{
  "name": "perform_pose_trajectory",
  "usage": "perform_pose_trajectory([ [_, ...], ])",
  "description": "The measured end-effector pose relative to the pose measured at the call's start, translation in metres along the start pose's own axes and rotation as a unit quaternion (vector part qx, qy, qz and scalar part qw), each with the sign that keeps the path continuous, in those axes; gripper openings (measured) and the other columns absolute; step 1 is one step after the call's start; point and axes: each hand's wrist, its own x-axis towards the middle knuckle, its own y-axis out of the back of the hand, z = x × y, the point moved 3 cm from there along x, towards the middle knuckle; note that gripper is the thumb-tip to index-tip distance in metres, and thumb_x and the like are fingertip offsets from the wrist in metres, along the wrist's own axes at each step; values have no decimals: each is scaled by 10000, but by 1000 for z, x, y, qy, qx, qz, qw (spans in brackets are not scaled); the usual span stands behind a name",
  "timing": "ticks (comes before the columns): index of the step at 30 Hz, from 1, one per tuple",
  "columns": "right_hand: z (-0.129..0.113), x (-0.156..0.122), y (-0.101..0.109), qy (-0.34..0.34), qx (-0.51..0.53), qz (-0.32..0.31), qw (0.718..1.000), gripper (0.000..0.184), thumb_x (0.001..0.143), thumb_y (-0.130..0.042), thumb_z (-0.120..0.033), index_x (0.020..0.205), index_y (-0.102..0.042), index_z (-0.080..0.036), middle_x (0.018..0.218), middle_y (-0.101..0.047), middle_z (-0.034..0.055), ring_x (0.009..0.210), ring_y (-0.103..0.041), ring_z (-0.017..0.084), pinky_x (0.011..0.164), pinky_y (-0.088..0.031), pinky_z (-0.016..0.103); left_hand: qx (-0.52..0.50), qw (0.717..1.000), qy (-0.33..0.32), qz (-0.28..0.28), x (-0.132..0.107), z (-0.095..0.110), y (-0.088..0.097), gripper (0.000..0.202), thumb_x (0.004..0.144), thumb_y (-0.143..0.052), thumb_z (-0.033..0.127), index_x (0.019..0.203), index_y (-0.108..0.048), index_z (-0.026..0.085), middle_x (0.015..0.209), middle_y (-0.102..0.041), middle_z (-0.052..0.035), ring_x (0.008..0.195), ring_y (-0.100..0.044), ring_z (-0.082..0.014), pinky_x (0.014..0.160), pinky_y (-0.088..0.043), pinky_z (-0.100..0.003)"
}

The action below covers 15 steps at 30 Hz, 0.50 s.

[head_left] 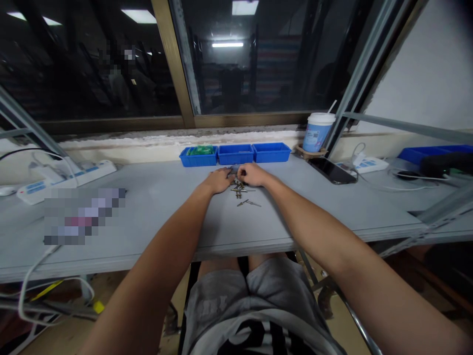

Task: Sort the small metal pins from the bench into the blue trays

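On the grey table lies a small pile of metal fasteners (239, 189), thin-shanked and partly brass-coloured, too small to name surely. Two thin ones (250, 202) lie apart from it, nearer the front edge. My left hand (220, 180) rests at the pile's left side, palm down, with its fingers stretched out. Across from it, my right hand (253, 173) is curled at the pile's far right edge, thumb and fingers closed together. Whatever those fingers hold is too small to make out. Both hands are close together, just in front of the blue bins.
Three blue bins stand in a row at the back: the left bin (199, 159) with green packets, the middle bin (235, 157) and the right bin (272, 154). A lidded cup (317, 134), a phone (332, 170) and power strips (92, 172) flank the work area.
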Motion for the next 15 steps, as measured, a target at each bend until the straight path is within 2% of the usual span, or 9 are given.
perform_pose_trajectory([
  [4,-3,-1,-1,-4,-21,19,1000,157,726,-561,-65,715,-654,-191,791,-692,25,745,-558,159,737,-399,263,-16,1000,-5,7,1,-1,-1,474,953,-413,401,1357,-548,193,1435,-537,-144,1313,-511,-317,1082,-386,-462],
  [7,-4,-2,-1,-5,-26,61,998,136,748,-570,-92,714,-645,-201,810,-691,25,814,-558,175,798,-396,277,-21,1000,-6,17,1,-1,0,441,960,-396,394,1313,-578,202,1419,-555,-135,1299,-523,-312,1075,-392,-465],
  [12,-6,0,6,22,14,128,991,143,809,-530,-131,786,-655,-197,879,-702,32,874,-572,182,877,-397,315,-48,996,-17,77,1,1,8,423,959,-377,291,1298,-584,144,1390,-574,-152,1301,-519,-275,1100,-373,-417],
  [15,-8,0,12,34,43,155,986,120,813,-538,-152,797,-653,-184,906,-701,46,876,-578,177,876,-405,315,-73,990,-27,113,0,4,14,426,947,-399,263,1318,-572,146,1391,-576,-130,1305,-513,-245,1114,-365,-391],
])
